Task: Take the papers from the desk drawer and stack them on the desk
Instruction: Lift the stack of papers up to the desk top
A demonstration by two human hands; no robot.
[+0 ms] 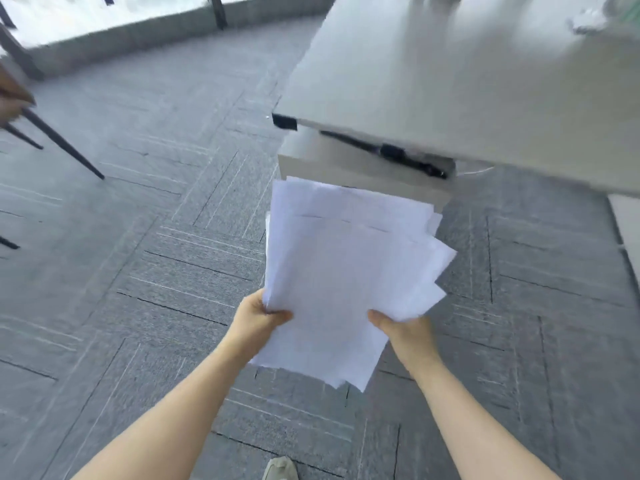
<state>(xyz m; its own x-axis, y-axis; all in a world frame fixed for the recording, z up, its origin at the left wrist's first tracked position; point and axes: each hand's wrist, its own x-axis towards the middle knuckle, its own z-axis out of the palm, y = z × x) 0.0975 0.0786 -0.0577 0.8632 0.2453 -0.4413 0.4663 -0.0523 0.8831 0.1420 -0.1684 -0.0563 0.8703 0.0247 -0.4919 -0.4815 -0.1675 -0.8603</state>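
Observation:
A loose, fanned bundle of white papers (343, 271) hangs in front of me over the carpet, below the desk's near corner. My left hand (258, 322) pinches the bundle's lower left edge, thumb on top. My right hand (403, 332) holds its lower right edge the same way. The pale grey desk (467, 81) fills the upper right, blurred. Under its corner sits the white drawer unit (363, 168); the papers cover its front, so I cannot tell whether a drawer stands open.
Grey carpet tiles (156, 237) spread to the left and below. A chair with dark legs (52, 140) stands at the far left. A shoe tip (280, 469) shows at the bottom. Something blurred lies on the desk's far right (595, 19).

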